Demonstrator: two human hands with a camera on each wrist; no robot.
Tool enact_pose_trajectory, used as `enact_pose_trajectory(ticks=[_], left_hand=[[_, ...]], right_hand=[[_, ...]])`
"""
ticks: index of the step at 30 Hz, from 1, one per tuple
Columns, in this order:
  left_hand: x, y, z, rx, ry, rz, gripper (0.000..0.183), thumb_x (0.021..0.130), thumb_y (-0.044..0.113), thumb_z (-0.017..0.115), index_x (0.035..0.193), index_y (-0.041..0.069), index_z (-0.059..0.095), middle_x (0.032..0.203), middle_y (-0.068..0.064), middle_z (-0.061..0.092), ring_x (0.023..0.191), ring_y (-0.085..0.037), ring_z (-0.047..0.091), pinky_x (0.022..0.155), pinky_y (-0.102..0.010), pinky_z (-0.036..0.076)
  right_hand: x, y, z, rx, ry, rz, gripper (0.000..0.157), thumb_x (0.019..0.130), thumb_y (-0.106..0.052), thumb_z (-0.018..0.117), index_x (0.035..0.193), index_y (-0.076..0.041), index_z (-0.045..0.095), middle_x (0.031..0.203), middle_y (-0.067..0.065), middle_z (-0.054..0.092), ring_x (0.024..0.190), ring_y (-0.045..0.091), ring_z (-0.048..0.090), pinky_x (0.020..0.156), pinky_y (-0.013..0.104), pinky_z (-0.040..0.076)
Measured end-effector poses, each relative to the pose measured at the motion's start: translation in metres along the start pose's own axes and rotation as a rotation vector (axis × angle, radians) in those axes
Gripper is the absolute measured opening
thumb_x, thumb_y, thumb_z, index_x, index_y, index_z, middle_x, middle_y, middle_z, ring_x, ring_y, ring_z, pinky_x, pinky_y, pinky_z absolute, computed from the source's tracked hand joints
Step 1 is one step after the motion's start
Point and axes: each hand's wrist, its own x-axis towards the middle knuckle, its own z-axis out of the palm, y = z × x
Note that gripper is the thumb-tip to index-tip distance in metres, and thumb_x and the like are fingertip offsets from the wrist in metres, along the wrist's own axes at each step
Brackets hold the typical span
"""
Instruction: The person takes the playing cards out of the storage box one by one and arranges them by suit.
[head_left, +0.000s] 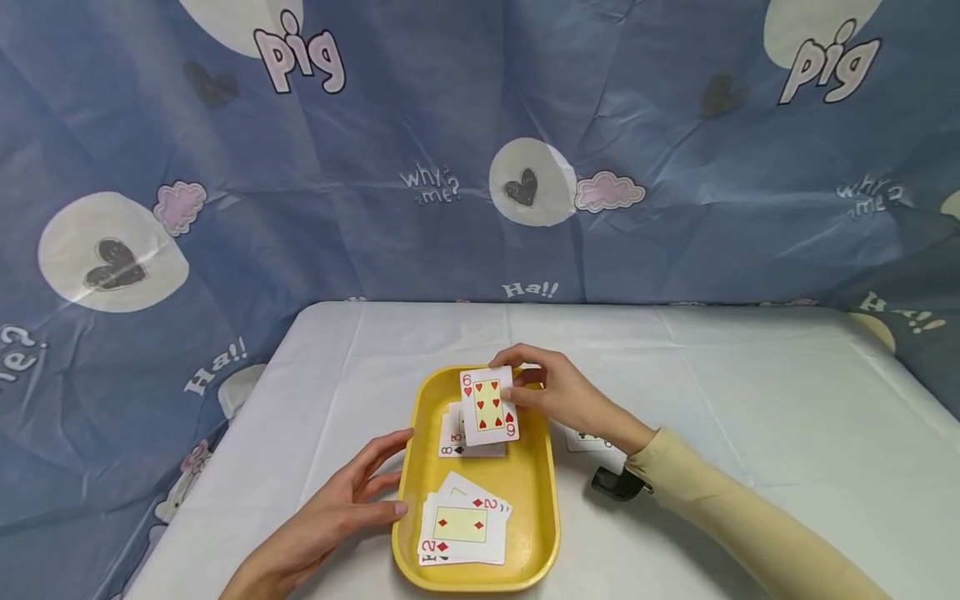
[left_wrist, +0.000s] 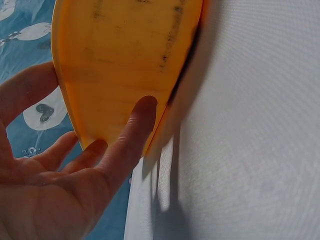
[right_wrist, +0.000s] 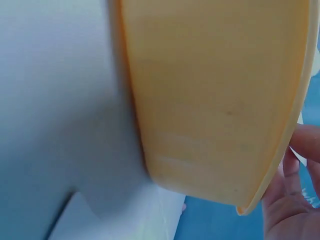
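A yellow tray (head_left: 536,467) stands on the white table with playing cards in it. My right hand (head_left: 558,387) pinches a six of hearts (head_left: 487,404) face up over the tray's far half. Beneath it lies a small stack with an eight of spades (head_left: 474,451) partly covered. In the near half is a pile topped by a two of diamonds (head_left: 461,531). My left hand (head_left: 348,496) touches the tray's left side with spread fingers. The left wrist view shows those fingers against the outer wall (left_wrist: 115,60). In the right wrist view the tray's side (right_wrist: 215,100) hides most of the card.
Another card (head_left: 587,440) lies on the table right of the tray, partly under my right forearm. A black device (head_left: 617,483) is at the right wrist. Behind the table (head_left: 705,367) hangs a blue printed cloth (head_left: 450,100).
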Motion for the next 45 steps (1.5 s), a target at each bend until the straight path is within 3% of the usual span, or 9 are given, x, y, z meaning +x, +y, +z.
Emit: enact_pose_trajectory(ticks=[11,19,34,45], left_hand=[[0.001,-0.001,-0.001,-0.012,-0.009,0.003,0.077,0.088,0.014,0.073,0.152,0.026,0.031,0.160,-0.004,0.019,0.140,-0.035,0.034,0.095,-0.041,0.049],[0.001,0.000,-0.001,-0.033,-0.024,0.010,0.077,0.089,0.012,0.072,0.153,0.025,0.031,0.160,-0.004,0.018,0.140,-0.034,0.034,0.094,-0.042,0.050],[0.001,0.000,0.000,-0.036,-0.030,0.008,0.077,0.089,0.012,0.072,0.153,0.025,0.030,0.160,-0.005,0.017,0.139,-0.034,0.036,0.093,-0.043,0.051],[0.003,-0.002,-0.002,-0.032,-0.040,0.021,0.077,0.090,0.012,0.071,0.153,0.024,0.029,0.160,-0.005,0.017,0.137,-0.033,0.038,0.092,-0.044,0.051]], right_hand=[[-0.016,0.000,-0.007,0.040,0.043,0.069,0.036,0.090,-0.007,0.072,0.124,-0.015,0.064,0.119,0.007,0.059,0.086,0.026,0.061,0.071,0.036,0.058],[-0.030,-0.005,-0.020,0.059,0.086,0.123,0.038,0.090,-0.004,0.071,0.126,-0.015,0.063,0.118,0.007,0.060,0.080,0.027,0.067,0.069,0.044,0.058],[-0.060,0.007,-0.060,0.107,0.173,0.148,0.039,0.093,-0.004,0.067,0.131,-0.008,0.057,0.118,0.018,0.050,0.083,0.028,0.068,0.062,0.047,0.058],[-0.082,0.018,-0.089,0.054,0.236,0.244,0.046,0.089,-0.008,0.073,0.131,-0.005,0.054,0.121,0.020,0.054,0.084,0.021,0.068,0.060,0.046,0.058]])
